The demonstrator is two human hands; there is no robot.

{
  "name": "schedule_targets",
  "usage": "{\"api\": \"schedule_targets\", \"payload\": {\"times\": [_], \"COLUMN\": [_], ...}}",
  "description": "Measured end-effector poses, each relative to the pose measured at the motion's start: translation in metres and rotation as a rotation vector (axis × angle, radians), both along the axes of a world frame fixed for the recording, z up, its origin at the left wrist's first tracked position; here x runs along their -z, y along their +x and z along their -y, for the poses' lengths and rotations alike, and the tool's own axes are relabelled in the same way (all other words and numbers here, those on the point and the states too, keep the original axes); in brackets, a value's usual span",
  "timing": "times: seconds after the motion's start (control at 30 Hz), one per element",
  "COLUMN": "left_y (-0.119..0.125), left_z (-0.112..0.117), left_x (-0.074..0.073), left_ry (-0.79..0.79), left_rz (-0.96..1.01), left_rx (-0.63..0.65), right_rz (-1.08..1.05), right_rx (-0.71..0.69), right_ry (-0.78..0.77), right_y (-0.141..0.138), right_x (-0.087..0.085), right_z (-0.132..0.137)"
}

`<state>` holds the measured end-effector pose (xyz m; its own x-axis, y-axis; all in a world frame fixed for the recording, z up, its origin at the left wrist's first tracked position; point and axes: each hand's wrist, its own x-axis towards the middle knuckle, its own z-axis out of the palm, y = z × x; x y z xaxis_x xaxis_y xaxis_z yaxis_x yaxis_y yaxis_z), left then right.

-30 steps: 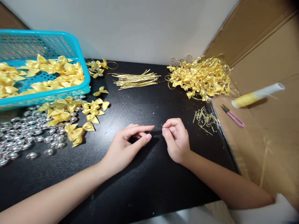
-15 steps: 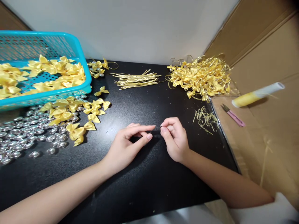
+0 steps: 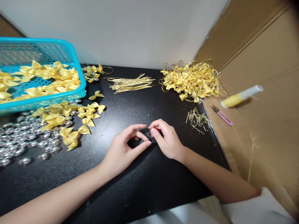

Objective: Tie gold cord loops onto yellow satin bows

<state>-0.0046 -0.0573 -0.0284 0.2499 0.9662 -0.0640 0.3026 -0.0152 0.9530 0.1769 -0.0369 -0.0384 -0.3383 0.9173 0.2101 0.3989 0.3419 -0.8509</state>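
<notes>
In the head view my left hand (image 3: 121, 149) hovers over the black tabletop, its thumb and middle finger close together on one end of a thin needle-like strand (image 3: 148, 135). The index finger is stretched out above it. Facing it, my right hand (image 3: 168, 139) is closed in a pinch at the strand's upper end. A small red thing (image 3: 157, 128) shows between its fingers; its kind is unclear. Something dark lies between the two hands, too dim to make out. Nearest to my left hand are loose yellow satin bows (image 3: 70, 137).
Left stands a turquoise basket (image 3: 80, 62) of bows, with silver beads (image 3: 25, 161) before it. Gold wire ties (image 3: 130, 84) and a pile of finished bow pieces (image 3: 191, 79) lie at the back. Right are wire scraps (image 3: 197, 119), pink snips (image 3: 224, 118) and a tube (image 3: 241, 96).
My right hand has moved left, closer to my left hand, and a red thing now shows in its fingers. The whole view has shifted slightly to the right.
</notes>
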Motion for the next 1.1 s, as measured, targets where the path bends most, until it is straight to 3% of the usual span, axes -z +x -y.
{"api": "schedule_targets", "payload": {"times": [0.2, 0.43, 0.63, 0.73, 0.83, 0.9, 0.97, 1.0, 1.1], "left_y": [-0.003, -0.004, -0.004, -0.004, -0.005, -0.005, -0.005, -0.005, -0.005], "left_z": [0.002, -0.002, -0.004, -0.005, -0.006, -0.006, -0.006, -0.006, -0.006], "left_x": [0.006, 0.005, 0.005, 0.007, 0.009, 0.01, 0.01, 0.01, 0.009], "left_ry": [0.138, 0.215, 0.273, 0.293, 0.31, 0.322, 0.325, 0.324, 0.311], "left_rz": [-0.18, -0.284, -0.329, -0.335, -0.346, -0.358, -0.366, -0.37, -0.377], "left_rx": [0.03, 0.049, 0.035, 0.035, 0.045, 0.056, 0.064, 0.065, 0.065], "right_rz": [0.189, 0.292, 0.264, 0.194, 0.172, 0.262, 0.48, 0.578, 0.745], "right_rx": [0.071, 0.079, 0.088, 0.144, 0.344, 0.611, 0.904, 1.025, 1.083], "right_ry": [0.1, 0.036, 0.078, 0.116, 0.27, 0.471, 0.569, 0.59, 0.482], "right_y": [0.002, -0.002, -0.005, 0.004, 0.042, 0.086, 0.137, 0.163, 0.224], "right_x": [-0.001, -0.003, 0.003, -0.008, -0.042, -0.069, -0.088, -0.092, -0.089], "right_z": [-0.005, -0.006, -0.005, -0.011, -0.026, -0.038, -0.051, -0.056, -0.07]}}
